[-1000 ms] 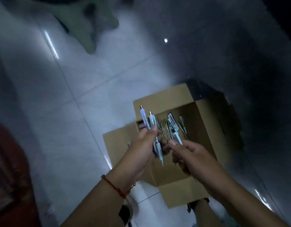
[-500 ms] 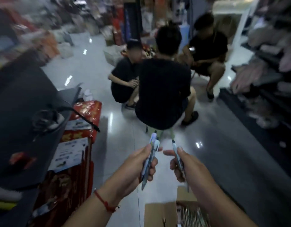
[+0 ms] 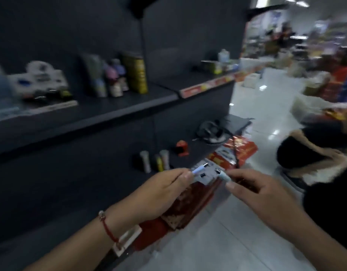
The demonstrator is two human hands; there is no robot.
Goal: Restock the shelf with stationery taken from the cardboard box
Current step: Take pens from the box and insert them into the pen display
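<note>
My left hand (image 3: 159,194), with a red string bracelet at the wrist, grips a pair of pale blue pens (image 3: 257,170) whose tips poke out past my fingers. My right hand (image 3: 260,194) pinches another pale pen (image 3: 281,175), its tip pointing left toward the other pens. Both hands are held out in front of the dark shelf unit (image 3: 102,118), level with its lower shelf. The cardboard box is out of view.
The upper shelf carries blurred packs, small bottles and a gold tin (image 3: 136,73). On the lower shelf stand slim tubes (image 3: 155,160), a red item (image 3: 182,148) and a dark bundle (image 3: 211,132). Red price strips edge the shelves. A person in black (image 3: 315,153) crouches at the right on the tiled floor.
The view swung from the box on the floor, up past the seated people, to the shelf on the left. Both hands kept their pens and now point them at the shelf.
</note>
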